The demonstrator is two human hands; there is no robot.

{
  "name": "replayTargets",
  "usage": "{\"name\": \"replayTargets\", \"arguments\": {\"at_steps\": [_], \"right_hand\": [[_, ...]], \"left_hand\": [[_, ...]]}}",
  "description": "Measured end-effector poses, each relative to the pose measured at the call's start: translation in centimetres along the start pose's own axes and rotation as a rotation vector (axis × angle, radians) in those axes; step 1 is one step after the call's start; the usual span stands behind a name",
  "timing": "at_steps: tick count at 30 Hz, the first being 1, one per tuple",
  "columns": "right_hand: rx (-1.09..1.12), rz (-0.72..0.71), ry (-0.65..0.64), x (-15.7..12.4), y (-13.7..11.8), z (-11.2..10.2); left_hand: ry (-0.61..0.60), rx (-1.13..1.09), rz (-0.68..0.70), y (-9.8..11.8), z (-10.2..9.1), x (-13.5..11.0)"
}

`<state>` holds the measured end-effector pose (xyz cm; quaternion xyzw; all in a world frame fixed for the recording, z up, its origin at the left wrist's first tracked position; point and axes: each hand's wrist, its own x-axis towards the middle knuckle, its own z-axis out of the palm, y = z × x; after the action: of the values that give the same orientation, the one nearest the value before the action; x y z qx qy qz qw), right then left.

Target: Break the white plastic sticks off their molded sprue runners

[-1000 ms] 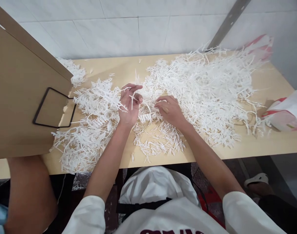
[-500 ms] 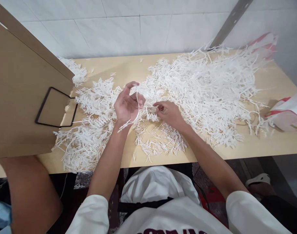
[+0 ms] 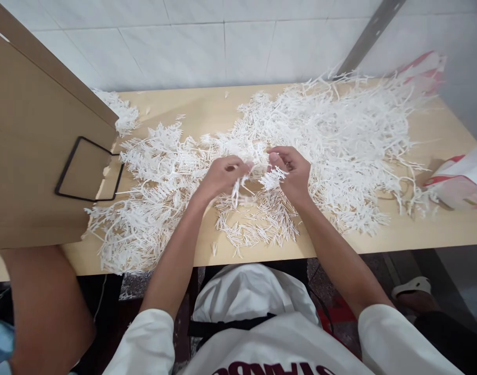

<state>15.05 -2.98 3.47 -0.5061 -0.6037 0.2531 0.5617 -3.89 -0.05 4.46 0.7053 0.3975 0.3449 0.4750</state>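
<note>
A big heap of white plastic sprues with thin sticks on them covers the wooden table. My left hand and my right hand meet over the middle of the table, both closed on one white sprue piece between them. A short white strand hangs from my left fingers. Below my hands lies a small pile of loose white sticks. Bare stripped stems are heaped at the left.
A wooden partition with a black rectangular frame stands at the left edge. Another person's arm shows under it. Red and white plastic bags lie at the right. A white tiled wall is behind.
My left hand has turned palm down and moved right, dropping the earlier stem. My right hand moved up and right, and both now grip a new sprue piece.
</note>
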Motion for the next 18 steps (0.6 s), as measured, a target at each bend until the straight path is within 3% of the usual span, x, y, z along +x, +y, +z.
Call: {"name": "replayTargets", "arguments": {"at_steps": [2, 4, 8, 10, 14, 18], "right_hand": [[0.083, 0.027, -0.081, 0.1, -0.2, -0.2], [0.122, 0.023, -0.158, 0.3, -0.2, -0.4], [0.249, 0.029, -0.281, 0.5, 0.0, -0.5], [0.278, 0.05, -0.272, 0.4, 0.2, -0.2], [0.21, 0.071, -0.166, 0.2, 0.3, 0.5], [0.141, 0.05, -0.128, 0.0, 0.4, 0.8]], "left_hand": [[-0.072, 0.181, 0.082, -0.7, 1.1, 0.1], [-0.039, 0.248, 0.136, -1.2, 1.6, 0.2], [0.172, 0.441, 0.315, -1.4, 1.8, 0.1], [0.196, 0.533, 0.425, -1.1, 2.0, -0.1], [0.103, 0.522, 0.526, -1.2, 3.1, -0.1], [0.175, 0.58, 0.584, -1.7, 3.7, 0.0]]}}
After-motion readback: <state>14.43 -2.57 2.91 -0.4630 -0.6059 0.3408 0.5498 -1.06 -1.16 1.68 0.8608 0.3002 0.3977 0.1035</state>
